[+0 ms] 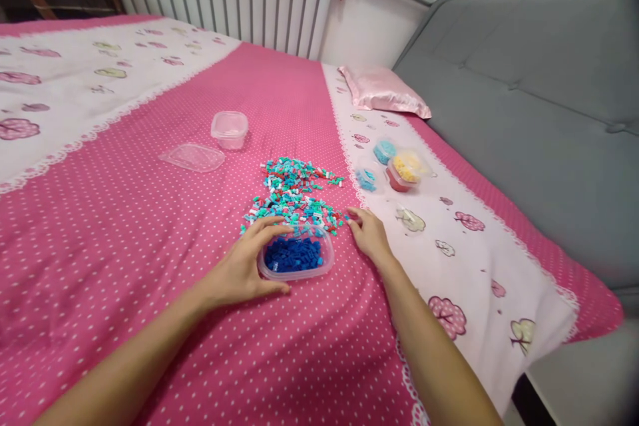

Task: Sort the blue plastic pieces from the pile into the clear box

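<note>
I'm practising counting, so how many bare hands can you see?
2: the bare left hand around the clear plastic tub of dark blue pieces, and the bare right hand beside the multicoloured heap of pieces.

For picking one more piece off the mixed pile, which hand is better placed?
Probably the right hand: its fingertips are by the pile's right edge, while the left hand curves around the left side of the tub.

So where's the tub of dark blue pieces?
In the head view, the tub sits below centre, between left hand and right hand, nearer than the mixed pile.
</note>
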The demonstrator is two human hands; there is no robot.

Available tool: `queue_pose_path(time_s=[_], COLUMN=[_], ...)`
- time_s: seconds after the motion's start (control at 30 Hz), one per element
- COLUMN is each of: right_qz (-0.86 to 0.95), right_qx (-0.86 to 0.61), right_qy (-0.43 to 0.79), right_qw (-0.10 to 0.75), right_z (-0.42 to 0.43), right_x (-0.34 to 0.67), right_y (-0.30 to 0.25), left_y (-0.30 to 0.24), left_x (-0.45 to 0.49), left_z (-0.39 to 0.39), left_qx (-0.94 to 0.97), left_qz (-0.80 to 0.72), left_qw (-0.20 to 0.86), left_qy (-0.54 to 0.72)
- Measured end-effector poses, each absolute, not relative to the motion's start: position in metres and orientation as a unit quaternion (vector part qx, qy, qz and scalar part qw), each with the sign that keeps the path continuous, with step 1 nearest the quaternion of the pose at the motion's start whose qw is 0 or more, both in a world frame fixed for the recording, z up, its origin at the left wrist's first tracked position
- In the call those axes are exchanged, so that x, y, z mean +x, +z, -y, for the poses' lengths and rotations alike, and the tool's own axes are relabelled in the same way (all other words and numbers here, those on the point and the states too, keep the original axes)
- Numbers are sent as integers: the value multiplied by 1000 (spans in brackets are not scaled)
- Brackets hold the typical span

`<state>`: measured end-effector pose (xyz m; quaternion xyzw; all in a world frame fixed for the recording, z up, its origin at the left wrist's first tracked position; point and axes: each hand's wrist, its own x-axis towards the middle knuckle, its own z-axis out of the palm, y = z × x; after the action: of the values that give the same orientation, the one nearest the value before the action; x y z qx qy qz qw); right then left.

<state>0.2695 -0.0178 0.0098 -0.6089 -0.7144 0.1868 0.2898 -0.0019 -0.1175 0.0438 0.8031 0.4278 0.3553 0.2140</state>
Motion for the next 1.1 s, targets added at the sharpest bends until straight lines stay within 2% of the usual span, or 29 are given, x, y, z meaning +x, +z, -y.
queue_pose_path(time_s=[0.13, 0.27, 0.4, 0.57, 0.7, 0.8, 0.9, 1.1], right_qz=[742, 732, 700, 702, 720, 740, 754, 766], right_qx=[-621, -642, -650, -532, -456, -441, -463, -519], right_qy=[116, 102, 138, 292, 395, 410, 382, 276], right_qw=[223, 202, 261, 372, 344, 299, 267, 261], right_z=[15, 15, 18, 24, 32, 35, 37, 37], right_x=[260, 255, 255, 252, 245, 241, 237, 231], right_y=[13, 16, 21, 34, 40, 37, 32, 26], left_y=[47, 56, 60, 51, 47, 51, 54, 45], left_x=[-16, -28, -36, -44, -49, -49, -50, -57], left_z=[116, 113, 107, 98, 97, 98, 98, 94], left_qx=[822, 796, 660, 474, 462, 509, 520, 532], left_qz=[-420, -419, -504, -654, -683, -710, -725, -670], left_qw=[216, 250, 311, 286, 323, 291, 282, 402], left_qy=[318, 358, 463, 516, 464, 390, 352, 326])
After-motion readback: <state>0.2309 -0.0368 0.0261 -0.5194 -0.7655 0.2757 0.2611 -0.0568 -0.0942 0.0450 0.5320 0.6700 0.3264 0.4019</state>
